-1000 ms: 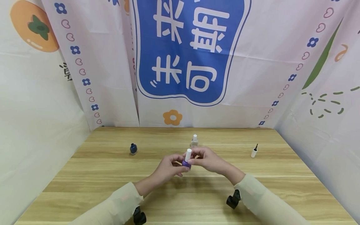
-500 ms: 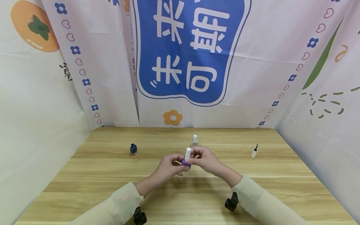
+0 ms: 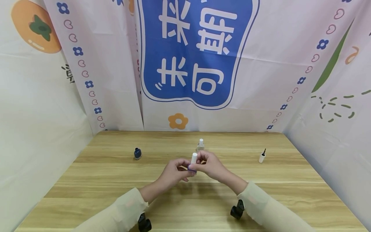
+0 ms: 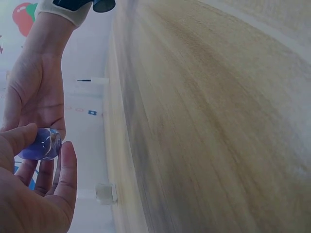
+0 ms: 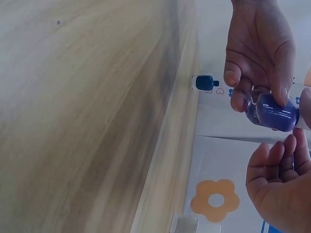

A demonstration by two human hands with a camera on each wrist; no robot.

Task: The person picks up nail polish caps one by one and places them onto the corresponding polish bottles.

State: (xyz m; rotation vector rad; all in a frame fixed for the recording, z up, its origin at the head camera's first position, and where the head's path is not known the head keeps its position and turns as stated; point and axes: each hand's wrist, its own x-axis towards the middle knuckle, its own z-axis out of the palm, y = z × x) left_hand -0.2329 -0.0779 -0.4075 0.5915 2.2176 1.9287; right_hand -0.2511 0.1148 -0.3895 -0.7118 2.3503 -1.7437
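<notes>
A small bottle of purple nail polish (image 5: 276,112) is held above the table between both hands. My left hand (image 3: 173,171) grips its glass body between thumb and fingers. My right hand (image 3: 211,165) pinches the lower part of the tall white cap (image 3: 194,158), which points upward at the bottle's neck. In the left wrist view the purple glass body (image 4: 43,144) shows beside the left thumb, and the cap is hidden by the hands.
An uncapped dark blue polish bottle (image 3: 137,154) stands to the left on the wooden table (image 3: 116,193). A clear bottle (image 3: 200,147) with a white cap stands behind the hands. Far right, a white cap (image 3: 262,157) stands with its black brush upward. Printed cloth surrounds the table.
My right thumb has moved left across the base of the white cap, and the right wrist has shifted slightly left. The left hand keeps its grip on the bottle in place.
</notes>
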